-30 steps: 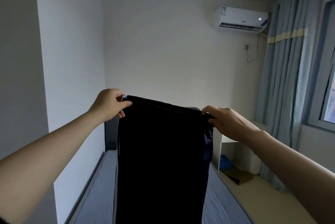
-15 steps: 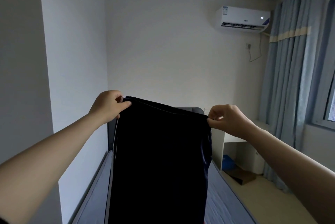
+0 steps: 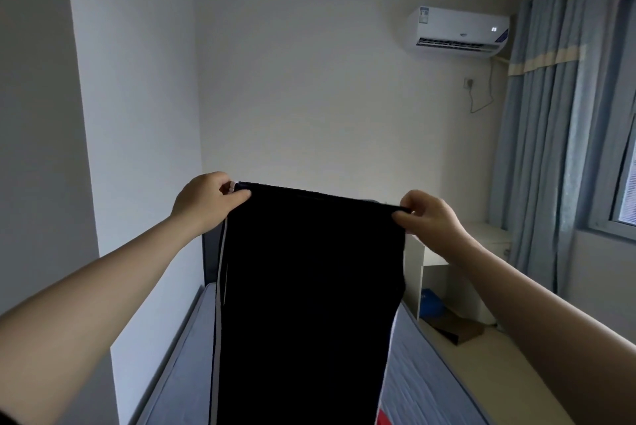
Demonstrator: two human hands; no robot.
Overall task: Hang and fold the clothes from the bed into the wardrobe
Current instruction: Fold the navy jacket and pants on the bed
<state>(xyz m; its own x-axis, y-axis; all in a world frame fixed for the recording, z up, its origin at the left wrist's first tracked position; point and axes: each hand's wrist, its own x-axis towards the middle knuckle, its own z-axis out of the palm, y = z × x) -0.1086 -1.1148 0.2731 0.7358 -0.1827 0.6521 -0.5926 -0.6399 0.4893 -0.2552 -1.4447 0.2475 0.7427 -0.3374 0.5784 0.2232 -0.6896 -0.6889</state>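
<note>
Above the bed [image 3: 179, 373], in the air at arm's length, we record:

1. Dark trousers [image 3: 303, 304], one pair, black or very dark navy, with a pale stripe down the left side seam. The long axis is vertical. The top edge is uppermost and runs almost level from left to right, dipping a little toward the right. The cloth hangs flat and straight, facing us, over the middle of the mattress. The lower end leaves the bottom of the view, so we cannot tell whether it touches the bed.

2. Left hand [image 3: 206, 201], fingers curled, pinching the top left corner of the trousers between thumb and fingers.

3. Right hand [image 3: 430, 214], fingers curled, pinching the top right corner in like fashion. Both our forearms are bare and stretched forward.

Surroundings, as we find them:

4. The bed has a grey-blue mattress and lies lengthwise along the left wall, with a dark headboard [image 3: 210, 259] at its far end.

5. Red patch [image 3: 382, 419], at the bed's near right edge, just beside the hanging cloth; we cannot tell what it is.

6. White shelf unit [image 3: 444, 273], near the bed's far right corner, with a blue item [image 3: 430, 302] in its lower compartment.

7. Brown box [image 3: 454, 330], flat on the floor before the shelf unit.

8. Air conditioner [image 3: 457, 30], white, high on the far wall.

9. Curtains [image 3: 550, 149], pale blue with a cream band, beside the window at the right.
</note>
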